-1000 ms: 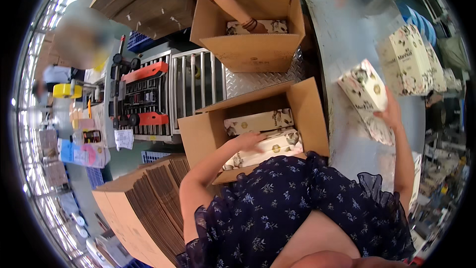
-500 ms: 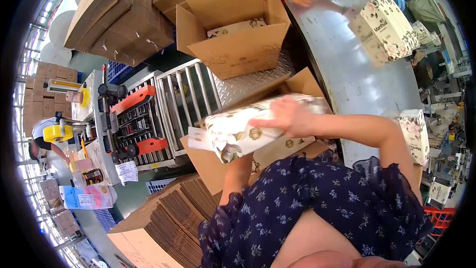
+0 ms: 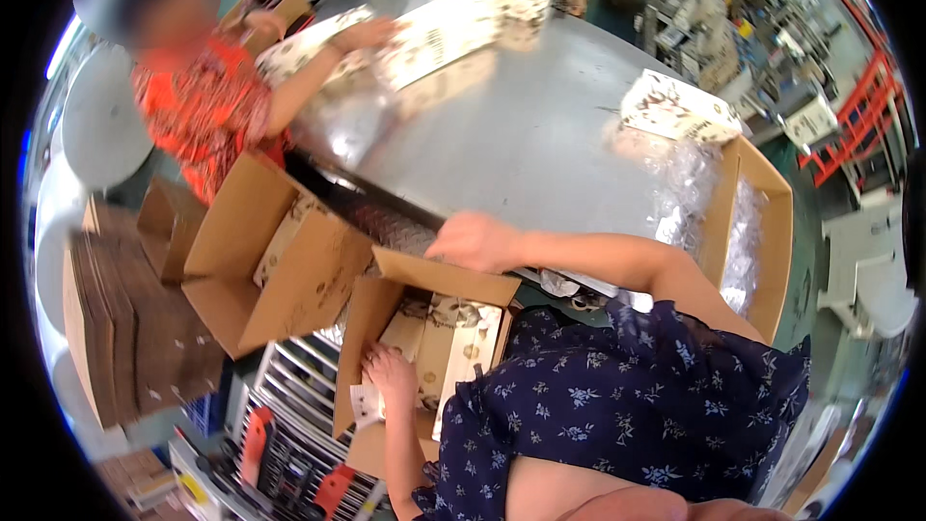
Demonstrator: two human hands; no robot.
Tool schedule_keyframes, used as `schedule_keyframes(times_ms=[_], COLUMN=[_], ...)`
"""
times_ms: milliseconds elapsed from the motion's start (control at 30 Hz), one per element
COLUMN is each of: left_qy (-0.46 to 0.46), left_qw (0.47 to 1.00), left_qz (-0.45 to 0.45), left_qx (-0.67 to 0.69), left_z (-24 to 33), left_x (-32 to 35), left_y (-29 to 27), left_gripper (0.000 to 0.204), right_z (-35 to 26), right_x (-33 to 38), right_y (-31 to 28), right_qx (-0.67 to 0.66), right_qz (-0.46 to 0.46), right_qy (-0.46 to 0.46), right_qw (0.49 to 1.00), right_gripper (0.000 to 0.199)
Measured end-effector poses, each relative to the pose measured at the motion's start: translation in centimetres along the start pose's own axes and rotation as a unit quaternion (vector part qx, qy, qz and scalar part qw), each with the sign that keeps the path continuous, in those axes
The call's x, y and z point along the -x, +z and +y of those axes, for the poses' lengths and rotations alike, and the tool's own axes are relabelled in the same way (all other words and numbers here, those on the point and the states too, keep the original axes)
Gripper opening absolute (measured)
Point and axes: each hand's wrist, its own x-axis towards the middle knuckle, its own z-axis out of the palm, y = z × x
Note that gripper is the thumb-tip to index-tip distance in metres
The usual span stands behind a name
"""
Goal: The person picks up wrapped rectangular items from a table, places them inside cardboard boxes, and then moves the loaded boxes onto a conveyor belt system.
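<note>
My left hand [image 3: 391,378] is inside an open cardboard box [image 3: 362,323] in front of me, fingers apart, over floral-printed packs near the left wall. A small white slip [image 3: 367,403] lies beside that hand, partly covered. Cream packs [image 3: 471,338] with floral print sit side by side in the box. My right hand [image 3: 477,241] hovers by the raised far flap [image 3: 444,275], its fingers smeared by motion; no pack shows in it.
Left of my box stands another open carton [image 3: 299,280] with packs inside. A co-worker in red patterned clothing [image 3: 207,116] handles floral packs [image 3: 439,39] on the metal table [image 3: 550,135]. At right are another pack [image 3: 680,108] and a carton of clear plastic [image 3: 762,232]. A roller conveyor [image 3: 289,386] runs below.
The floral pack I held across the box is now down inside it. My right hand has lifted away toward the far flap; my left reaches into the box. The view has turned right.
</note>
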Motion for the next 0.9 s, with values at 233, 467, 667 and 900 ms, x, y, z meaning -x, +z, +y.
schedule_keyframes(times_ms=[233,467,667,900], left_qy=[-0.039,-0.017,-0.004,-0.108], left_qw=[0.966,0.989,0.986,0.966], left_qz=[-0.253,-0.130,-0.005,-0.056], left_qx=[-0.018,0.066,0.169,0.226], left_z=[-2.2,-3.5,-7.7,-3.0], left_x=[-5.0,-1.5,2.4,2.5], left_y=[9.3,0.9,6.4,19.1], left_gripper=[0.115,0.105,0.093,0.085], right_z=[8.9,15.4,19.1,17.5], right_x=[22.9,35.9,37.0,24.6], right_y=[-13.2,-15.4,-11.5,-13.6], right_qx=[0.345,0.349,0.325,0.152], right_qz=[0.137,0.135,0.098,0.108], right_qy=[0.417,0.512,0.549,0.449], right_qw=[0.830,0.773,0.763,0.874], right_gripper=[0.029,0.036,0.018,0.012])
